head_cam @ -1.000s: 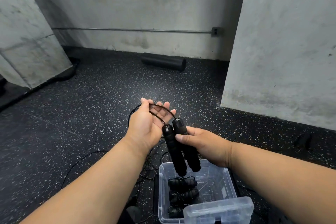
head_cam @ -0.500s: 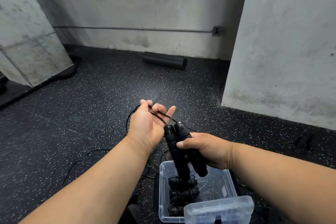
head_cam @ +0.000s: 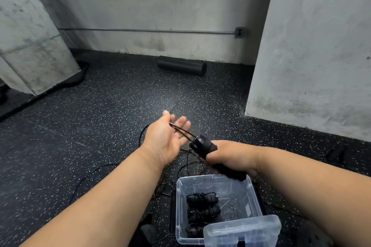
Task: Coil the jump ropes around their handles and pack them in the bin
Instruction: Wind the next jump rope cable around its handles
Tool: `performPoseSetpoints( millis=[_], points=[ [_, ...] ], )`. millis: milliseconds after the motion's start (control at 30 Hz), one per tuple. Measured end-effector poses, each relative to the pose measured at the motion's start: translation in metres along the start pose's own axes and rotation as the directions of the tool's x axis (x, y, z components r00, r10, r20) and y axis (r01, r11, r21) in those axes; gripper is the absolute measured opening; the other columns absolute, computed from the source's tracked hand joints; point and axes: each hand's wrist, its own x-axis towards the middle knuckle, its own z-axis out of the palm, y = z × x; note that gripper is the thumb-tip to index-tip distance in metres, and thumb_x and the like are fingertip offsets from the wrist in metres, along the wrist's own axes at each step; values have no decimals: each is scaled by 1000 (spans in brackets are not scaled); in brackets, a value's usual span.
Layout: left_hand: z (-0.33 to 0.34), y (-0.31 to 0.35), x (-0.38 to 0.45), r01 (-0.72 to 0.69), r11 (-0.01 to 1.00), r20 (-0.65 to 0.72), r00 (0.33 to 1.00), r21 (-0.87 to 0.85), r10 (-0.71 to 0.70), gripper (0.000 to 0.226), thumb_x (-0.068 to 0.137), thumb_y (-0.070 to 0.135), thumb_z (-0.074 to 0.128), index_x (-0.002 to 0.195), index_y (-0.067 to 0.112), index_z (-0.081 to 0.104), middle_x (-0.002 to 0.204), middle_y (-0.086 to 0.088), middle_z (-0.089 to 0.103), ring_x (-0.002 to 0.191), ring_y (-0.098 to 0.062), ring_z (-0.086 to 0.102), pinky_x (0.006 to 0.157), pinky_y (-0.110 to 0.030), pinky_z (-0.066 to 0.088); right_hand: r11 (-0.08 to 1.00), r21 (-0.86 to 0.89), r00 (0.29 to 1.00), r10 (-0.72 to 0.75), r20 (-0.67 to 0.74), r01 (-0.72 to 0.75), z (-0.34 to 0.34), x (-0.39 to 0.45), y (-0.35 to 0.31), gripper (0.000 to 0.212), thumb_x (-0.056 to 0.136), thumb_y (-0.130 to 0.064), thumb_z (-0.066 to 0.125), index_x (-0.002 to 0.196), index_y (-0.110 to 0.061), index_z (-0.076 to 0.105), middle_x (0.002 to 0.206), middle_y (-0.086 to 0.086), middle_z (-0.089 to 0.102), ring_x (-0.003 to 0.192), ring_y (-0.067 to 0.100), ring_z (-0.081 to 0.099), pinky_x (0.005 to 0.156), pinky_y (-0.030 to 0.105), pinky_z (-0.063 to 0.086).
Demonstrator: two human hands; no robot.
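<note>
Head view. The right hand (head_cam: 232, 156) is curled around the 2 black handles (head_cam: 204, 145) of a jump rope, gripping them together as 1 bundle; the handle tops point up and left toward the left hand, and the lower ends, blurred, stick out below the fist just above the far rim of the bin (head_cam: 254, 192). From the handle tops, 2 strands of thin black cord (head_cam: 180, 131) run up and left across the palm of the left hand (head_cam: 166, 138). The left hand is held palm up with fingers straight and spread; the cord lies over the fingers, near the base of the thumb, and no finger is closed on it. The left hand sits just beside the handle tops, up and to their left.

The remaining cord hangs below both hands and lies in loose loops (head_cam: 186, 164) on the dark speckled floor (head_cam: 100, 126), between the forearms and beyond the bin.

The clear plastic bin stands on the floor below the right hand. Inside it, against the left side, lie 3 coiled ropes (head_cam: 202, 206), each wrapped around its handles, stacked in a row. A clear lid (head_cam: 241, 230) rests tilted on the bin's near right corner.

A black foam roller (head_cam: 181, 65) lies by the far concrete wall.
</note>
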Motion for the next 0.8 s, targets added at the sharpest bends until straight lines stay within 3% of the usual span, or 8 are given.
performPoseSetpoints(
  millis=[67,133,233,300,467,567,700,800],
  points=[
    [-8,2,4,111,955,-36,994,274,-105,54,110,53,46,143,10,49,138,-20,64,127,-37,63,111,-57,44,893,-449,973,-86,-212,-18,-11,-2,-8,23,82,-32,71,98,-27,55,78,-6,67,60,11,59,53,28,44],
    [-15,4,3,168,801,-47,984,574,-173,69,103,62,51,144,7,51,130,-15,69,118,-33,65,107,-54,46,748,-655,921,-175,-349,-106,-22,-7,-11,27,79,-40,69,99,-32,52,82,-8,65,67,9,62,54,28,42],
    [-23,0,0,-126,288,113,992,949,63,67,89,80,46,109,21,72,95,7,77,87,-16,68,82,-37,51,628,-765,883,-269,-384,-142,-33,-12,-12,28,76,-44,66,93,-32,47,81,-11,60,69,7,56,53,28,36],
    [-20,-4,-2,-315,28,301,926,949,228,59,84,82,48,114,34,68,106,16,71,96,-7,66,84,-33,53,546,-830,883,-326,-338,-117,-32,-13,-13,29,75,-42,66,92,-31,46,83,-10,59,68,8,54,53,28,33],
    [-10,-27,-6,-468,139,484,867,873,-120,70,74,42,79,138,42,50,115,16,70,96,-3,70,79,-25,59,386,-922,838,-499,-223,-15,-17,-10,-13,46,72,-43,72,103,-27,42,87,-6,59,77,23,59,66,34,38],
    [-10,-40,-5,-478,-14,478,878,878,-40,53,74,32,79,120,34,53,101,13,69,88,-8,68,76,-29,57,328,-945,814,-546,-197,-10,-8,-11,-11,53,73,-38,72,102,-27,28,76,-9,48,72,25,58,64,35,35],
    [-8,-48,-6,-469,-116,466,883,875,-55,38,64,41,70,95,29,53,87,9,68,79,-13,67,65,-30,52,316,-948,832,-534,-149,33,4,-7,-1,53,77,-40,70,109,-25,31,90,-2,65,85,28,66,67,37,40],
    [-8,-44,-4,-437,-180,446,895,881,9,35,67,38,69,97,28,54,87,8,66,78,-13,64,64,-30,52,336,-942,856,-480,-191,-22,-10,-8,-4,57,69,-45,74,108,-30,35,94,-5,64,86,26,63,70,37,39]
  ],
)
